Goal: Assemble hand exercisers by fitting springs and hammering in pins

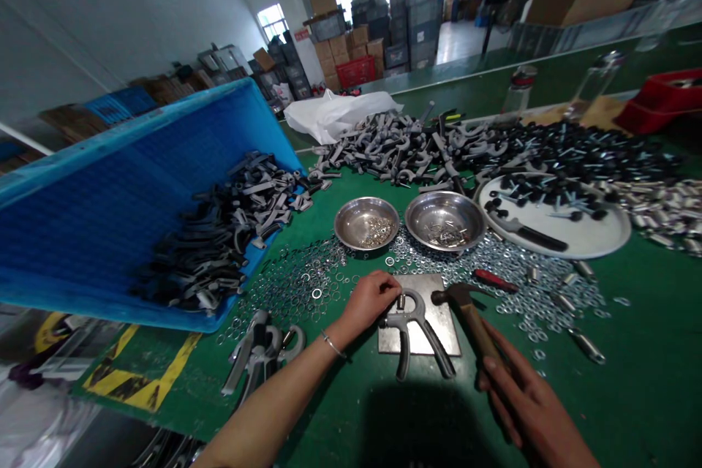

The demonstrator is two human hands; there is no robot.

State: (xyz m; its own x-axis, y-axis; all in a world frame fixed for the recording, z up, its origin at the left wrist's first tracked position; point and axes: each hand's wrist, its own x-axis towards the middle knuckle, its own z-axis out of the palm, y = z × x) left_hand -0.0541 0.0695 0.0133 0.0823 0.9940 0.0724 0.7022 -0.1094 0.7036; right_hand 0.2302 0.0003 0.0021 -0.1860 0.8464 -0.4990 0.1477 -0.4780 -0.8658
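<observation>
A grey and black hand grip exerciser [415, 322] lies on a square metal plate [390, 342], its two handles spread towards me. My left hand [375, 301] is at its upper left, thumb and fingertips pinched together beside a small metal cylinder [401, 301]. Whatever is between those fingertips is too small to make out. Wrapped round the wooden handle of a claw hammer [470, 314], my right hand [521, 391] is to the right of the plate. The hammer's head is close to the plate's right edge, apart from the exerciser.
Loose metal rings surround two steel bowls [367, 223] [445, 221] of small parts. A red-handled tool [495, 280] lies nearby. A white plate [614, 230] carries black-headed screws. At left, a tilted blue crate [164, 153] holds grip parts; more [406, 146] are piled behind.
</observation>
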